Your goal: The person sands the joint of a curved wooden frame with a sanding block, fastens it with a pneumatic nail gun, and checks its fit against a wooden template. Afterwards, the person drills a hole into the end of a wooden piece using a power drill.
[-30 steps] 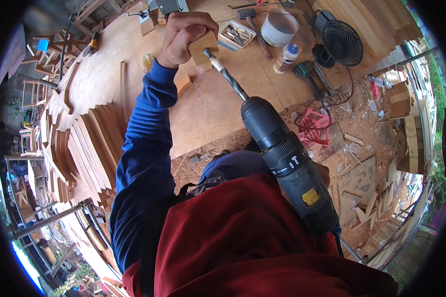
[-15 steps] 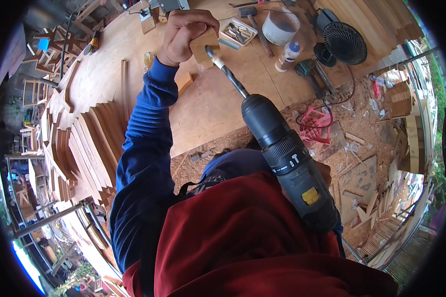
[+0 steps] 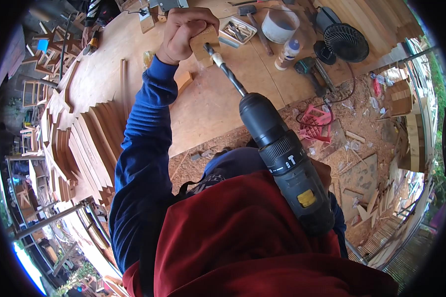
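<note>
My left hand [image 3: 187,35] is closed around a pale wooden block [image 3: 201,53] above the worktable. A cordless drill [image 3: 287,161] stretches diagonally across the view, its long twist bit [image 3: 229,75] meeting a hole in the face of the block. Around the bit near its tip sits a whitish collar, perhaps tape. My right hand [image 3: 323,174] is mostly hidden behind the drill body, wrapped on its handle side. How deep the tip sits in the hole, I cannot tell. Beside my left wrist another small wood piece [image 3: 183,82] lies on the table.
Curved wooden slats [image 3: 91,138] are stacked at the left. Toward the back stand a tray of bits [image 3: 238,30], a hammer [image 3: 255,29], a white bucket [image 3: 281,24], a glue bottle [image 3: 287,54], a second drill [image 3: 309,74] and a black fan [image 3: 346,42]. A pink stool [image 3: 314,126] rests on the sawdust-covered floor.
The drill has shifted slightly up and left toward the block, while my left hand stays nearly still. Another person's arm and hand have appeared at the upper left beside a yellow-and-black tool.
</note>
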The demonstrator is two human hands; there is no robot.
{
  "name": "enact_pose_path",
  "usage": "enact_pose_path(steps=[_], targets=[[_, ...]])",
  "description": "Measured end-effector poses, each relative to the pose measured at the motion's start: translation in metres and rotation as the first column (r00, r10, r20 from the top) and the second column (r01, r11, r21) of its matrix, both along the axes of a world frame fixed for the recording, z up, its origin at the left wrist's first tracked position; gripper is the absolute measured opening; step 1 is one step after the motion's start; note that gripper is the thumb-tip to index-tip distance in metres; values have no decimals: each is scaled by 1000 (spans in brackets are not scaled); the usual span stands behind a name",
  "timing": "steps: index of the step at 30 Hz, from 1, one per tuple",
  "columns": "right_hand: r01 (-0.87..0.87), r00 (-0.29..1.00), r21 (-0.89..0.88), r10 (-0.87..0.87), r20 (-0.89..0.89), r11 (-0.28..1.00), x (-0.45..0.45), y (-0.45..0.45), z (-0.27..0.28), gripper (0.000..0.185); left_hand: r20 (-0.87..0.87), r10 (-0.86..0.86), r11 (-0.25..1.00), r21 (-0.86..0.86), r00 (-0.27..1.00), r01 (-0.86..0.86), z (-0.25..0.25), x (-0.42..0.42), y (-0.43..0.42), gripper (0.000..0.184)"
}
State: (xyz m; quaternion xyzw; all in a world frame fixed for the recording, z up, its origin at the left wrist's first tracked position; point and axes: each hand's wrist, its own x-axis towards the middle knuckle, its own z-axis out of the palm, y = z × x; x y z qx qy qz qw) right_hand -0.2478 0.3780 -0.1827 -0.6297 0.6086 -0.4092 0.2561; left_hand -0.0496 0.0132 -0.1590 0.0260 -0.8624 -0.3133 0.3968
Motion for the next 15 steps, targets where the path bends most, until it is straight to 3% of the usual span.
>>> enact_pose_path(steps=[2,15], targets=[[-17,996,18,15,89,1000,1,0,3,38,4,3,1000,8,1000,-3,1,-1,2,39],[-106,994,1,106,41,994,-3,1,5,48,4,-13,1000,5,1000,12,1,-3,3,38]])
